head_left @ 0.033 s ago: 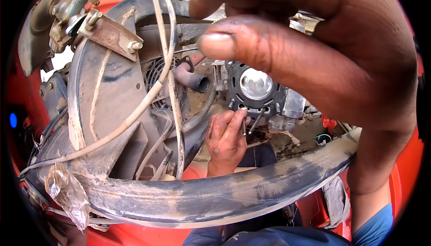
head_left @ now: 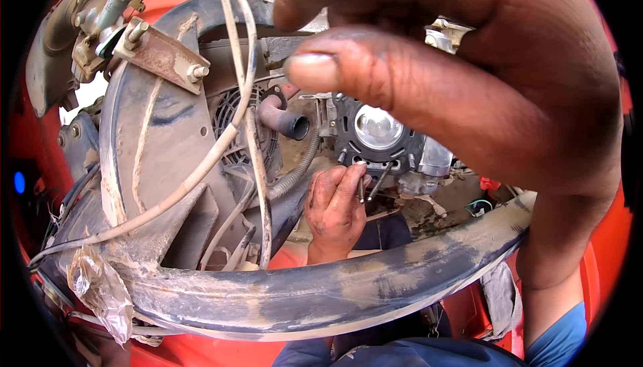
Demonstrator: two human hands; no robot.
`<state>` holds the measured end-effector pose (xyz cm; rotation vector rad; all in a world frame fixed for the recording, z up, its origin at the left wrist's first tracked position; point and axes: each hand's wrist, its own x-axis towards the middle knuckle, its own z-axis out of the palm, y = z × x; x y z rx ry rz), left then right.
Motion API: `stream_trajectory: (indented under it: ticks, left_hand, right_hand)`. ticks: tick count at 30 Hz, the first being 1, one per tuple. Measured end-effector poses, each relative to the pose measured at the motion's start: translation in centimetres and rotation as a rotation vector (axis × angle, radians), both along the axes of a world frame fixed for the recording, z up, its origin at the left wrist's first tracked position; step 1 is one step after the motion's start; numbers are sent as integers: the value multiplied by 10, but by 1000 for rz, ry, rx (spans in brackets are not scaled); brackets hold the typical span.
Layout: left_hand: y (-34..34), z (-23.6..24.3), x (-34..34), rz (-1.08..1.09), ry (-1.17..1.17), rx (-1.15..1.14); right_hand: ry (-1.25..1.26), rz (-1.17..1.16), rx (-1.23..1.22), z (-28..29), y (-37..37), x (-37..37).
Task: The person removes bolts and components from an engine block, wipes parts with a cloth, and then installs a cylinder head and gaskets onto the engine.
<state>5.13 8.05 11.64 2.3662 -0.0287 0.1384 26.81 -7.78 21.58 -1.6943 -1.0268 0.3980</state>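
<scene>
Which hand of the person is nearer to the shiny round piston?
Left. The left hand is just below the piston in view; the right hand is raised close to the camera, farther from it.

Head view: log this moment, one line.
right hand: foreground, open, partly hiding engine block; left hand: at block's near edge; shiny disc: exposed

Bright light glints off the round metal piston (head_left: 379,126). The close right hand (head_left: 516,79) is slightly blurred and partly shadowed. Fisheye distortion bends the edges.

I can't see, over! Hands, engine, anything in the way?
Left hand at engine block, lower edge. Shiny round piston showing. Right hand raised, partly blocking the view.
</scene>
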Motion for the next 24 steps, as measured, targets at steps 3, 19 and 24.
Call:
stream_trajectory:
  ticks: [3,19,24]
  left_hand:
    - [1,1,2,-36,47,-121]
    - [15,24,23,-203,13,-365]
    - [19,24,28,-228,34,-430]
  right_hand:
    - [-12,-7,-7,-3,-3,-1]
    - [-32,-26,-40,-4,-7,0]
    - [-39,-31,-61,-2,-5,6]
